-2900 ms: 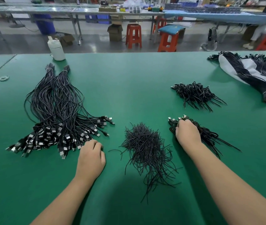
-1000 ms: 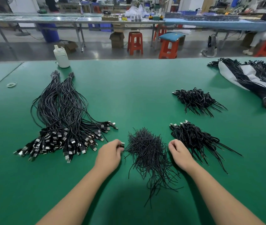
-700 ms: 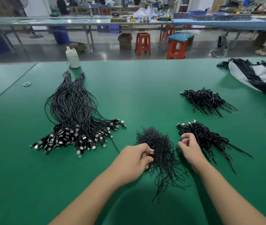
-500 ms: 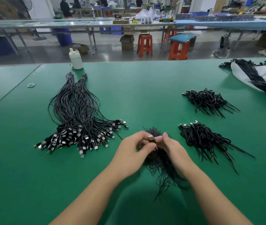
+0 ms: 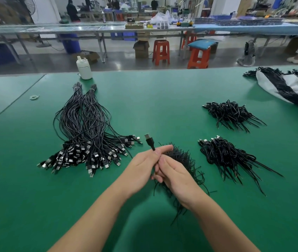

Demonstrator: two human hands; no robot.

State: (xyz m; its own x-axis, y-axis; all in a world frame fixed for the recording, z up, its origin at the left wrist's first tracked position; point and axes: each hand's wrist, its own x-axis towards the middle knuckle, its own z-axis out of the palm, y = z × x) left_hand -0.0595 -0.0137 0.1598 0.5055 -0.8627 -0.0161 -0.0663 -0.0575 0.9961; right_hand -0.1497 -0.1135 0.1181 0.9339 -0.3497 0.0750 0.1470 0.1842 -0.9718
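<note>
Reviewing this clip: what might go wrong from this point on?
1. The left hand pinches a cable just below its plug; its length seems to trail back toward the loose cables, so pulling may drag or tangle neighbours.
2. The right hand sits directly over the tie pile; stray ties may snag and lift out together.
</note>
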